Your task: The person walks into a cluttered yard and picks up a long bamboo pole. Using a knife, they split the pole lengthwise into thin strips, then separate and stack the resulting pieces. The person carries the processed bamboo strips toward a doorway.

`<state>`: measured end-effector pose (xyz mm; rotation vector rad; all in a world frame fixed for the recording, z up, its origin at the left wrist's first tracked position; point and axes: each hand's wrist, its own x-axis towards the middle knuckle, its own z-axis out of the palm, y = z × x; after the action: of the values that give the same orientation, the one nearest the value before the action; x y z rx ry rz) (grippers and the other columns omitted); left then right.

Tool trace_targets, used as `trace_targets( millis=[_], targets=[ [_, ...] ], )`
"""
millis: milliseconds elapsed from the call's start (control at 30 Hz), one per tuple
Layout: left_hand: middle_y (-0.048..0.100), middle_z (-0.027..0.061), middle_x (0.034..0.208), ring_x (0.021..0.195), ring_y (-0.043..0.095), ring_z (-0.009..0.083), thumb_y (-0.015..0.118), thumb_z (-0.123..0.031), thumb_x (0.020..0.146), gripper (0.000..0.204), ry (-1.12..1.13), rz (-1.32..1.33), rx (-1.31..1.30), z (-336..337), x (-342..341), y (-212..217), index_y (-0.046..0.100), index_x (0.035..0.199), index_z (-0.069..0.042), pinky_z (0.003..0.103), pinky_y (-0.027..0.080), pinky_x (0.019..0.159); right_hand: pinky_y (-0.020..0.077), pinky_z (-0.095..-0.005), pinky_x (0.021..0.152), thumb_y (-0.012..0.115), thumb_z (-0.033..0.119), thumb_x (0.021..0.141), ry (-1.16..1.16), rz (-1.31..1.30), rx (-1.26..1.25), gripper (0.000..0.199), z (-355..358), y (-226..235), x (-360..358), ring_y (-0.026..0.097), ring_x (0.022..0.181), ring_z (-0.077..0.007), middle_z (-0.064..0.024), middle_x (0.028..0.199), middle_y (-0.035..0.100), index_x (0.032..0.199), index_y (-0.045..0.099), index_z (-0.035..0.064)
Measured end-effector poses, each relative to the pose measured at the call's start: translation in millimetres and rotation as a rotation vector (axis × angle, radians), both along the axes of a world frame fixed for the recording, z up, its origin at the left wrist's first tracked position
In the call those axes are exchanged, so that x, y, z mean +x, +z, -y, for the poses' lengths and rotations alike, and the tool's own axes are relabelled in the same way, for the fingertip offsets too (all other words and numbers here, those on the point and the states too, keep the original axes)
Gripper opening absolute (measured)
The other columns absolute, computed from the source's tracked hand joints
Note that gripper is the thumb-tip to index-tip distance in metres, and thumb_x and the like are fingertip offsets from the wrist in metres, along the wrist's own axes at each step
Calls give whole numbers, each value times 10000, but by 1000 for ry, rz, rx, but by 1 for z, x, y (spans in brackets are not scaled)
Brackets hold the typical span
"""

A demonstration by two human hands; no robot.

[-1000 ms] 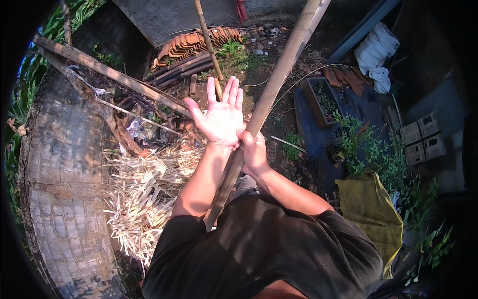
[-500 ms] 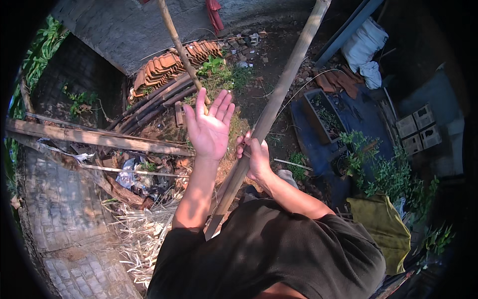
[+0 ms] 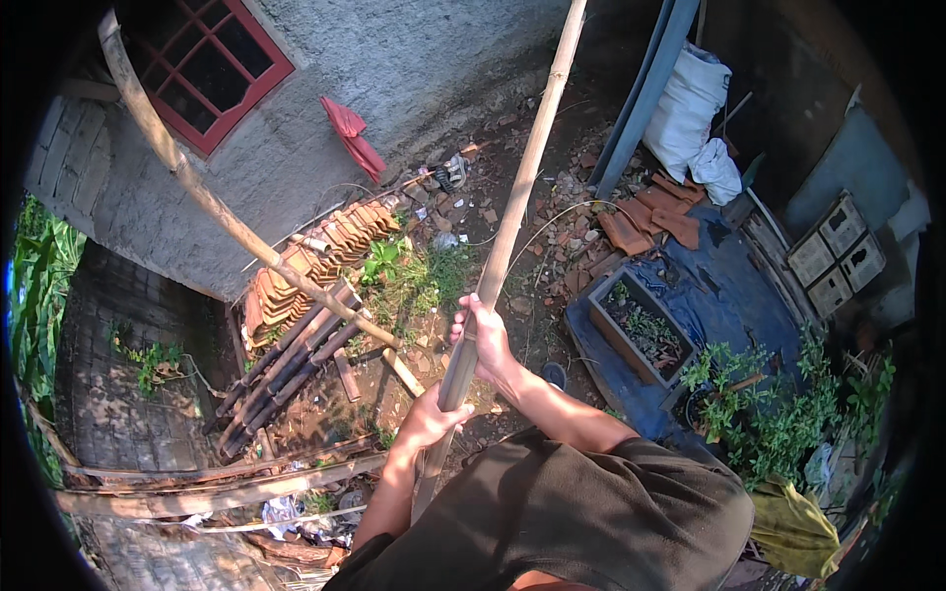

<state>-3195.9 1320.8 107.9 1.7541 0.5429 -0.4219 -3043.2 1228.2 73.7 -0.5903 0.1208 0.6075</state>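
Head view, looking steeply down. A long bamboo pole [image 3: 507, 231] runs from the top centre of the frame down to the lower centre, just in front of the person's dark shirt. Right hand [image 3: 485, 340], centre of frame: fingers wrapped closed around the pole. Left hand [image 3: 431, 422], just below and left of it: also closed on the pole, lower on the shaft. The two hands are near each other, not touching.

Second, thinner pole [image 3: 227, 222] slants from upper left toward centre. Stacked clay roof tiles [image 3: 315, 261] lie left of centre on the ground. Red-framed window [image 3: 212, 69] upper left. White sacks [image 3: 695, 118] upper right. Rectangular planter box [image 3: 641, 330] right of centre.
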Motion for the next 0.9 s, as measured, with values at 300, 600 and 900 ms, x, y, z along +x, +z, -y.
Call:
trace_targets(
  millis=[300, 600, 900],
  targets=[
    [625, 29, 729, 548, 558, 87, 771, -151, 844, 317, 69, 109, 26, -60, 255, -10, 585, 1048, 5, 258, 467, 486, 499, -330, 785, 453, 499, 1022, 241, 170, -225, 437, -48, -8, 276, 632, 874, -158, -61, 979, 658, 1178, 561, 106],
    [643, 49, 748, 570, 592, 109, 774, -190, 836, 343, 31, 216, 56, -170, 550, -51, 604, 1058, 9, 269, 512, 484, 478, -288, 644, 468, 510, 1012, 161, 104, -783, 511, -29, -137, 512, 591, 750, -117, -20, 926, 625, 1238, 569, 64],
    [660, 74, 756, 582, 627, 145, 785, -224, 819, 390, -15, 225, 175, -218, 832, -21, 600, 1061, 20, 296, 532, 490, 461, -339, 521, 564, 381, 970, -27, -520, -1417, 385, 140, -288, 562, 614, 604, -190, -89, 762, 638, 1157, 625, 50]
  ],
)
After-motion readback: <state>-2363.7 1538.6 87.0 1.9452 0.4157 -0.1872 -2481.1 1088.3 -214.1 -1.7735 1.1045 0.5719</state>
